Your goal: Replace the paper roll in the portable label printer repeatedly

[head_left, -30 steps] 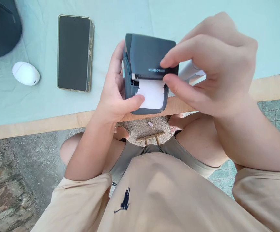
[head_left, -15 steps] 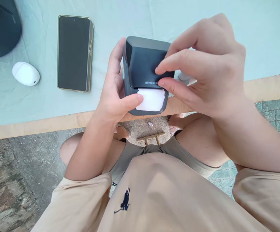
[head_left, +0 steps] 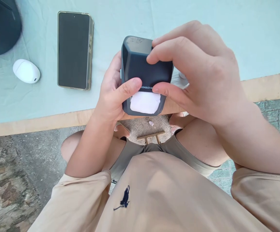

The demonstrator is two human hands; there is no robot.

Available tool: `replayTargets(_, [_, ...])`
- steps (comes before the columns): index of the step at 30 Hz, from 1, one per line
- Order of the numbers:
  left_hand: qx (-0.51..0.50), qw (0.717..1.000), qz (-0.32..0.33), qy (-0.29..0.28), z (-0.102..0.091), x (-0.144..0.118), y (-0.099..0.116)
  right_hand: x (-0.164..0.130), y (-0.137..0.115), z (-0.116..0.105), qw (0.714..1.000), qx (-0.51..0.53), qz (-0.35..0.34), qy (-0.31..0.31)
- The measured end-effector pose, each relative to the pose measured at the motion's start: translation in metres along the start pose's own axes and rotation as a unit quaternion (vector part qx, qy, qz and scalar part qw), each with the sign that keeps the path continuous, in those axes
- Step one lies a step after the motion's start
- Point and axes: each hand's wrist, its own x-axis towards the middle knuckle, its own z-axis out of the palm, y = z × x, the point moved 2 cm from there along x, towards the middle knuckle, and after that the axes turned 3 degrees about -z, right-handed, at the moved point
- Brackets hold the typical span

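A small dark grey label printer (head_left: 140, 69) sits at the table's near edge, its lid down over a white label strip (head_left: 145, 102) that sticks out at the front. My left hand (head_left: 112, 93) grips the printer's left side, thumb pressed on the lid's front edge. My right hand (head_left: 198, 71) holds the lid from the right, fingers on top and thumb at the front edge beside the brand lettering. A white object behind my right hand is mostly hidden.
A black phone (head_left: 74, 50) lies face up on the pale green table cover (head_left: 227, 25) to the left. Further left are a white oval case (head_left: 26, 71) and a dark rounded object (head_left: 1, 27). The wooden table edge (head_left: 33, 124) runs below; my lap and stone floor lie beneath.
The printer's lid has swung down from open to closed over the label roll. My left thumb moved up onto the lid, and my right hand came down onto it.
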Motion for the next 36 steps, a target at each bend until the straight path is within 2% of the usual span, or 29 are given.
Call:
replayTargets(5, [-0.047, 0.994, 0.067, -0.072, -0.003, 0.008, -0.006, -0.001, 0.007, -0.002, 0.999, -0.02, -0.04, 0.028])
replayTargets(7, [-0.061, 0.992, 0.073, -0.085, 0.0, 0.009, -0.004, -0.002, 0.01, -0.005, 0.998, -0.021, -0.033, 0.044])
replayTargets(10, [-0.058, 0.996, 0.046, -0.049, 0.005, 0.006, 0.001, -0.004, 0.012, -0.009, 0.997, -0.024, -0.025, 0.068])
replayTargets(14, [-0.026, 0.999, 0.03, 0.019, 0.006, 0.002, 0.007, -0.004, 0.015, -0.008, 0.999, -0.013, -0.029, 0.013])
replayTargets(21, [-0.024, 0.998, 0.033, 0.041, 0.005, 0.001, 0.007, 0.001, 0.016, -0.004, 0.996, 0.022, 0.032, -0.078])
replayTargets(25, [-0.026, 0.999, 0.004, 0.019, 0.005, 0.002, 0.011, 0.004, 0.013, -0.006, 0.994, 0.014, 0.039, -0.098])
replayTargets(30, [-0.028, 0.999, -0.005, 0.039, 0.003, 0.001, 0.014, 0.005, 0.013, -0.008, 0.995, -0.008, 0.025, -0.097])
replayTargets(33, [-0.03, 0.999, -0.01, 0.033, 0.004, 0.001, 0.015, 0.003, 0.013, -0.006, 0.995, -0.01, 0.019, -0.094])
replayTargets(36, [-0.041, 0.999, -0.011, 0.029, 0.009, 0.002, 0.018, 0.003, 0.011, -0.007, 0.999, -0.028, 0.006, -0.033])
